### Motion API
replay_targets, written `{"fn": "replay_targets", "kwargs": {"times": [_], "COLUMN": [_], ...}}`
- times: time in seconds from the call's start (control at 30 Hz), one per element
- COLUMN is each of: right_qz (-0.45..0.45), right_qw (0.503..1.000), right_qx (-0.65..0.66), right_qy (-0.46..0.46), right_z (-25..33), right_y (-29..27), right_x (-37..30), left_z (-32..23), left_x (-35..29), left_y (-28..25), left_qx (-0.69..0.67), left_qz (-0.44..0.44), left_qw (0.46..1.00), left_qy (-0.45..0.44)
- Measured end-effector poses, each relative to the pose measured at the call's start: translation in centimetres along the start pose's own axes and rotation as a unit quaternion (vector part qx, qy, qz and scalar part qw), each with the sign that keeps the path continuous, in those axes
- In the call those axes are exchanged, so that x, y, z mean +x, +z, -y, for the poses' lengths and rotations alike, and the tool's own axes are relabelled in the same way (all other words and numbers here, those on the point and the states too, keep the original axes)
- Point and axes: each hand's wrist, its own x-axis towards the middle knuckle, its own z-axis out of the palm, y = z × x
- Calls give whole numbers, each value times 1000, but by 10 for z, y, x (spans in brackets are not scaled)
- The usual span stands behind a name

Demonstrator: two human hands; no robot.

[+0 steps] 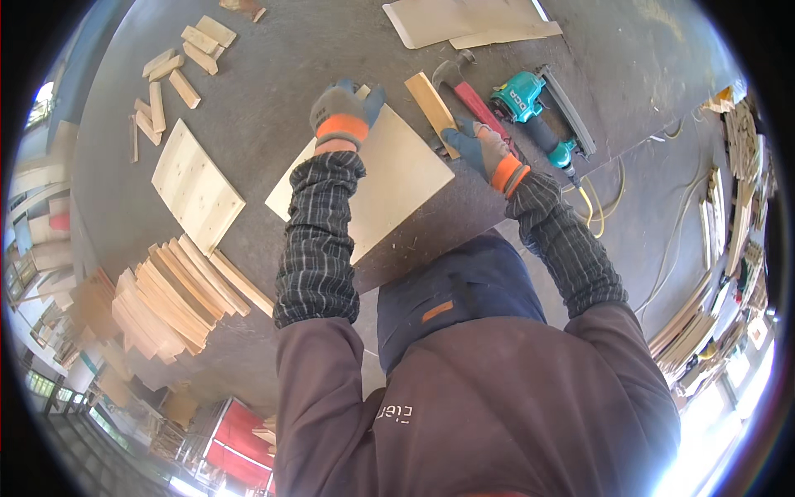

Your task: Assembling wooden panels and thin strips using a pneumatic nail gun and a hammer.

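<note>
My left hand (341, 113), in a grey and blue work glove with an orange cuff, is at the far edge of a pale square wooden board (396, 182). Between its fingers and thumb pokes the end of a small wood piece (363, 91), mostly hidden by the glove. My right hand (486, 151), gloved alike, pinches the near end of a short wooden strip (429, 106) just off the board's right side. Close beyond that hand lies a claw hammer (476, 101) with a red handle. Farther right rests a teal nail gun (530, 103) with a black magazine.
Several short wood blocks (183, 87) lie scattered at the far left. Nearer are a second board (197, 186) and a row of stacked slats (178, 290). Brown cardboard sheets (464, 23) lie at the back. A yellow air hose (590, 207) trails from the nail gun past the table edge.
</note>
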Motion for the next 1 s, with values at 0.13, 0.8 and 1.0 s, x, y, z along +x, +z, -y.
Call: {"fn": "replay_targets", "kwargs": {"times": [0.13,0.8,1.0], "right_qz": [32,118,188], "right_qw": [999,882,950], "right_qx": [15,-363,-220], "right_qy": [9,-275,-117], "right_z": [-28,109,106], "right_y": [-12,-48,-5], "right_x": [-5,-104,-93], "left_z": [-6,-35,-30], "left_x": [-12,-90,-91], "left_y": [-13,-124,-130], "left_qx": [-126,-288,-354], "left_qz": [66,262,333], "left_qw": [990,909,867], "left_qy": [-8,150,111]}}
